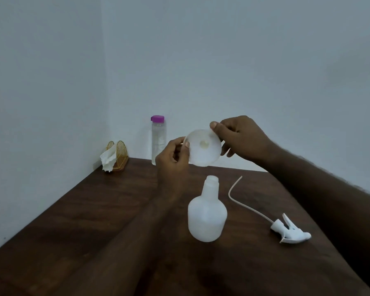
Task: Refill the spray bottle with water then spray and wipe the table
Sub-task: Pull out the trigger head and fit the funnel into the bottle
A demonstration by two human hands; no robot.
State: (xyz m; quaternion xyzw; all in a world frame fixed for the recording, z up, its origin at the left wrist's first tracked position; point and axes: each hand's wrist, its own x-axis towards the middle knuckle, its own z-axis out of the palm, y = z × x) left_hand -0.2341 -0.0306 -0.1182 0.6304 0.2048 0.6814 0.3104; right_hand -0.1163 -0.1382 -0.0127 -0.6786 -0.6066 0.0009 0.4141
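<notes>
Step now: getting ready to fill. The spray bottle [207, 216] is open and no water is going in yet.
Left grip [175, 154]: thumb and fingers pinch the left rim of the funnel [203, 149].
Right grip [241, 137]: thumb and fingers pinch the right rim of the funnel.
Funnel: white and round, held up in the air above the spray bottle, toward 12 o'clock from it. Its wide mouth faces the person. The thin end points away and is hidden.
Spray bottle: stands upright in the middle of the desk [94, 210], with its neck bare. It looks empty, but the plastic is cloudy, so I can't be sure.
Sprayer [291, 231]: lies on its side on the desk at 4 o'clock from the spray bottle, well apart. Its long tube curls back toward 12 o'clock.
Water bottle [158, 142]: stands at 11 o'clock by the wall. Its purple cap [157, 118] is on.
Tissue [108, 161]: sits in a gold holder [118, 154] at 10 o'clock, in the far corner.
Next move: I think the funnel must be turned thin end down and set into the neck. It has to sit straight, or it may tip. One grip should then steady the funnel while the other brings the water bottle.
Left to do: pour, screw the sprayer on, spray, wipe.
</notes>
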